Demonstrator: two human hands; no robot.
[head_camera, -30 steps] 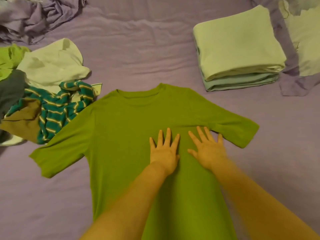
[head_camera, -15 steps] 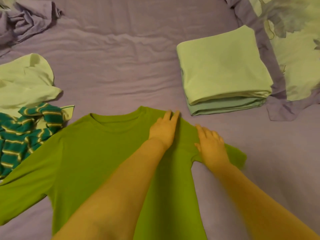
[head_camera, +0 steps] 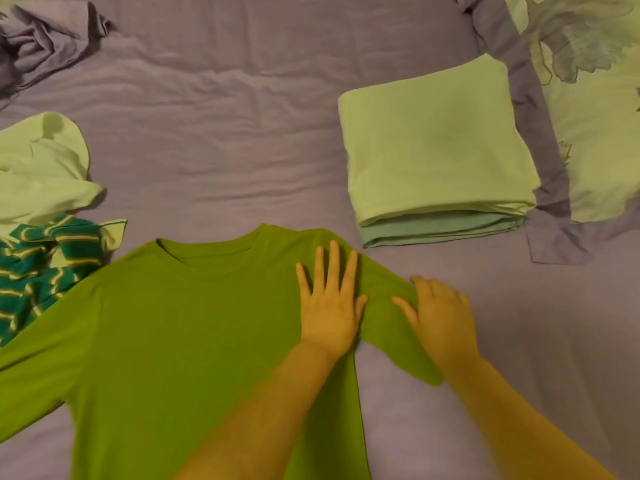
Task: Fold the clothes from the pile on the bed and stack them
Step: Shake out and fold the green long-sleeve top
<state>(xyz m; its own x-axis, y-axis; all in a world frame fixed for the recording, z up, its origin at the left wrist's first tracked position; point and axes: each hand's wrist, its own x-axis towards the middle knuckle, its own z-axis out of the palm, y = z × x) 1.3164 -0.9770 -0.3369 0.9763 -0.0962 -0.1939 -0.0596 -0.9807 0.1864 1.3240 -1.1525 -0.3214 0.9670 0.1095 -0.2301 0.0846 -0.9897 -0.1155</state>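
Note:
A bright green T-shirt (head_camera: pixel 194 334) lies spread flat, front up, on the purple bed sheet (head_camera: pixel 225 133). My left hand (head_camera: pixel 329 303) presses flat on the shirt's right shoulder, fingers straight and pointing away from me. My right hand (head_camera: pixel 441 317) lies on the shirt's right sleeve (head_camera: pixel 388 306), thumb stretched across the cloth and fingers curled over the sleeve's far edge. A stack of folded clothes (head_camera: pixel 436 150), pale green over a bluish-green layer, sits at the back right. The unfolded pile is at the left: a pale green garment (head_camera: pixel 45 174) and a teal striped one (head_camera: pixel 45 268).
A crumpled purple cloth (head_camera: pixel 45 36) lies at the back left corner. A floral pale green and purple cover (head_camera: pixel 595 109) runs along the right edge, beside the folded stack. Wrinkled bare sheet stretches between the shirt's collar and the back.
Both hands slid from the shirt's chest up and right; the left now presses the shoulder, and the right has moved onto the sleeve and curled its fingers. The view shifted right.

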